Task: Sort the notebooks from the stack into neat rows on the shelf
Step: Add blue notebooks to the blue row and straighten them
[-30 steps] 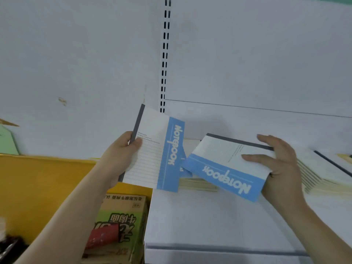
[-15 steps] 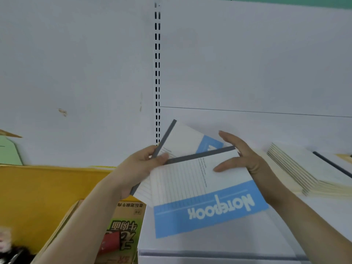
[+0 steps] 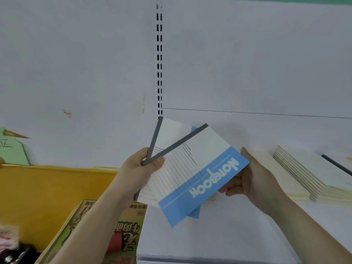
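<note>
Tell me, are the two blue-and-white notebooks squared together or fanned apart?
Fanned apart: the front blue-and-white notebook and rear blue-and-white notebook show grey spines that diverge from the left hand.

You hold two thin paper notebooks with smooth blue-and-white card covers (image 3: 198,168) and matt grey taped spines. Below them lies a smooth, matt white painted metal shelf (image 3: 219,235), with a printed brown cardboard box (image 3: 129,231) to its left.

Left hand (image 3: 141,168) pinches two fanned notebooks at their grey spines, front notebook (image 3: 198,174) over rear notebook (image 3: 171,132); right hand (image 3: 253,180) grips the front one's blue edge at three o'clock, above the white shelf (image 3: 228,235).
</note>
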Demonstrator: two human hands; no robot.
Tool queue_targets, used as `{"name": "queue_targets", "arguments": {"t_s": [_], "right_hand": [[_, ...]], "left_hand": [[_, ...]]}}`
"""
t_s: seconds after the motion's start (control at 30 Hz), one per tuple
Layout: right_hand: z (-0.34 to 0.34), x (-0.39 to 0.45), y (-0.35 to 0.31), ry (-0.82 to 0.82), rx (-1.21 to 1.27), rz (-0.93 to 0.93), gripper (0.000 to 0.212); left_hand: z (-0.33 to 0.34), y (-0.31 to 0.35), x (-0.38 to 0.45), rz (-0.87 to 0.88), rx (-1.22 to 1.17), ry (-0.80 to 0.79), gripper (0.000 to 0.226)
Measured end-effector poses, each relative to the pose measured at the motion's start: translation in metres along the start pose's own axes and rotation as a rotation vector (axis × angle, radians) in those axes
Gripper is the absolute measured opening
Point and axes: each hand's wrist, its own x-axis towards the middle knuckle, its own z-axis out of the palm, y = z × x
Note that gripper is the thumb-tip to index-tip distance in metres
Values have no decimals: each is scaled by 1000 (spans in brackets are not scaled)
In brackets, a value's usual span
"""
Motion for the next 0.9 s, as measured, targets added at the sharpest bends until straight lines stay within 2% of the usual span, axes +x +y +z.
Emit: {"name": "queue_targets", "arguments": {"t_s": [0.07, 0.13, 0.2, 0.3, 0.37, 0.5, 0.6, 0.73, 0.83, 0.9], "right_hand": [[3, 0, 1, 29, 41, -30, 64], [10, 1, 4, 56, -67, -95, 40], [16, 4, 7, 134, -170, -154, 16], [22, 9, 0, 189, -200, -154, 19], [26, 15, -5, 192, -230, -159, 24], [35, 31, -7, 243, -370, -225, 40], [41, 43, -8, 209, -465, -212, 59], [47, 50, -1, 185, -560, -188, 56], [37, 52, 9, 348, -897, -181, 40], [27, 48, 16, 374, -1214, -108, 41]], "left_hand": [[2, -2, -1, -11, -32, 38, 15], [1, -6, 0, -28, -62, 59, 15], [1, -8, -2, -54, -46, -4, 15], [-1, -11, -10, -111, -5, -212, 24], [-1, -12, -12, -113, -1, -243, 29], [4, -11, -11, -140, -29, -163, 26], [4, -10, -10, -183, -15, -131, 22], [-1, -10, -5, -130, 65, -6, 25], [-7, -10, -6, -103, 29, 63, 22], [-11, -9, -5, -94, -7, 115, 21]]}}
